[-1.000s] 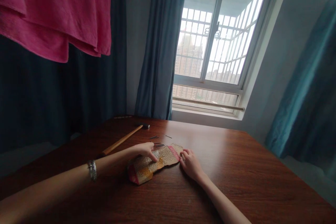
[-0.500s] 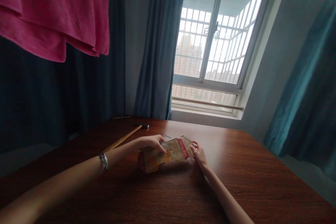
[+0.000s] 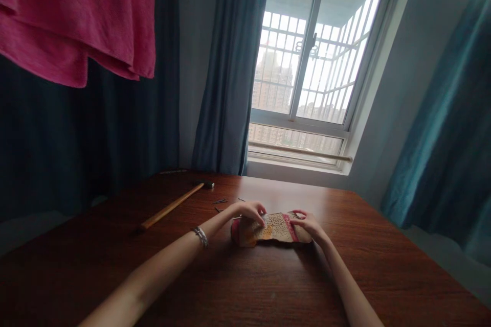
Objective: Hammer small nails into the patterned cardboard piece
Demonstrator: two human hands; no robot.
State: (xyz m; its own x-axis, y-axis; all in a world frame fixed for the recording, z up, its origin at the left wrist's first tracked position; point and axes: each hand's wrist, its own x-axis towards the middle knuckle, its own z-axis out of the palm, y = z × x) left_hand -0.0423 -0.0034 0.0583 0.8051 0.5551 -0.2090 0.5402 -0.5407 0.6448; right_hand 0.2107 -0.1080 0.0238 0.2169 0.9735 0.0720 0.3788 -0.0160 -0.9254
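A worn, tan piece of printed cardboard (image 3: 279,226) with dark dots, pink bands and an orange patch lies low over the table before me. My left hand (image 3: 253,210) is closed on its left part from the far side, thumb on top. My right hand (image 3: 307,224) grips the right end, thumb by the pink band and fingers over the far edge. Short thin spikes or slits show along that far right edge, too small to make out. Several thin dark nails (image 3: 220,201) lie beyond my left forearm.
A hammer (image 3: 172,207) with a wooden handle rests at the left of the brown wooden table (image 3: 245,286). Behind the table are a barred window (image 3: 303,61) and blue curtains (image 3: 224,71). A pink cloth (image 3: 111,20) hangs at upper left.
Both hands and the cardboard have shifted right, and the cardboard lies more level. My right hand reaches further over its end. The hammer's handle and more nails have come into sight.
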